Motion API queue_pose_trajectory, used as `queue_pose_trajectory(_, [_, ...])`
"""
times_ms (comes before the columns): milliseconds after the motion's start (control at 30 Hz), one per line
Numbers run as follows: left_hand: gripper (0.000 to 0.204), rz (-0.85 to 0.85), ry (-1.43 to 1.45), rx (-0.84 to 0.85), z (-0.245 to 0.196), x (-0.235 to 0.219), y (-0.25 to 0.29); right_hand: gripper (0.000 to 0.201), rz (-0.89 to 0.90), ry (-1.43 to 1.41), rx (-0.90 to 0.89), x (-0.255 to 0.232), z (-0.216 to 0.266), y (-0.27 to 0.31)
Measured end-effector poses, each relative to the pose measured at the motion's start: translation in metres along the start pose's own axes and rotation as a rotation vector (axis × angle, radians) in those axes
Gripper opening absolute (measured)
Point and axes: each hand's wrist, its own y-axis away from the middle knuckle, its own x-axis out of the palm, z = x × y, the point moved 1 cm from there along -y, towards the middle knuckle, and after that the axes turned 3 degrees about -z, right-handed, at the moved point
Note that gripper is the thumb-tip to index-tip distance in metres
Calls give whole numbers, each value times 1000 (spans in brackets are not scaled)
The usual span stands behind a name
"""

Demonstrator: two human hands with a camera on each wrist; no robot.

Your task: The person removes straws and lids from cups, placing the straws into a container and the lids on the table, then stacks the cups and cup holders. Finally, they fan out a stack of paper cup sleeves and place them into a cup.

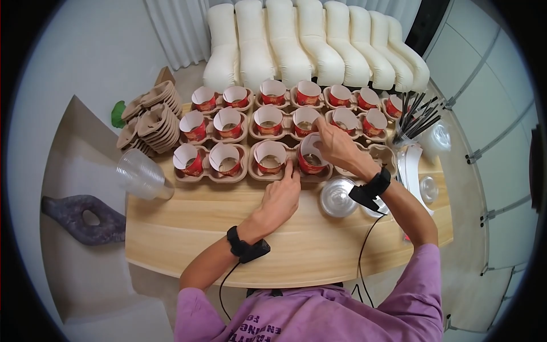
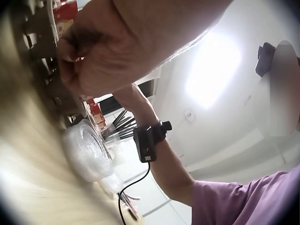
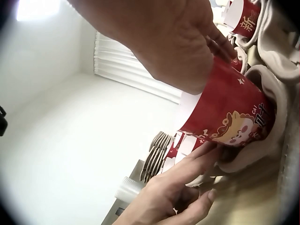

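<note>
My right hand (image 1: 341, 149) pinches the rim of a red paper cup sleeve (image 1: 311, 165), which stands in the right pocket of the front middle cup carrier (image 1: 289, 177). A cartoon figure and lettering show on this sleeve in the right wrist view, where it leans in its pocket. My left hand (image 1: 277, 200) reaches in from the front with its index finger straight, the fingertip at the carrier between two sleeves. Another red sleeve (image 1: 269, 167) stands in the left pocket of that carrier. The left wrist view shows the left hand close against the carrier's edge.
Several carriers with red sleeves (image 1: 229, 130) stand in rows behind. Stacked spare carriers (image 1: 156, 128) and nested clear cups (image 1: 139, 174) are at left. Clear lids (image 1: 339, 196) lie in front of the right carrier (image 1: 380, 153); black straws (image 1: 415, 117) stand at right.
</note>
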Motion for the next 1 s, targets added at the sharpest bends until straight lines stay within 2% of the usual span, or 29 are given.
queue_pose_trajectory(100, [50,22,-32,5,0,1,-1,28,42,78,-28,-8,14,-1])
queue_pose_trajectory(200, [51,16,-36,19,-1,-2,0,23,79,160,-38,-1,7,-3])
queue_pose_trajectory(333, [51,6,-44,32,3,1,-1,20,98,170,-35,-20,15,-8])
queue_pose_trajectory(400, [50,-26,-33,51,6,7,-2,20,68,181,-19,-29,16,-13])
queue_pose_trajectory(533, [49,-14,8,2,-5,-18,14,24,-60,17,19,-52,43,-25])
queue_pose_trajectory(733, [49,-69,72,-44,13,-42,55,28,-6,-101,61,-20,69,-42])
queue_pose_trajectory(800, [47,-165,31,-56,26,-41,61,28,-12,-49,-46,-11,73,-48])
queue_pose_trajectory(1000, [49,-138,48,-129,38,-51,65,26,96,78,-24,4,82,-57])
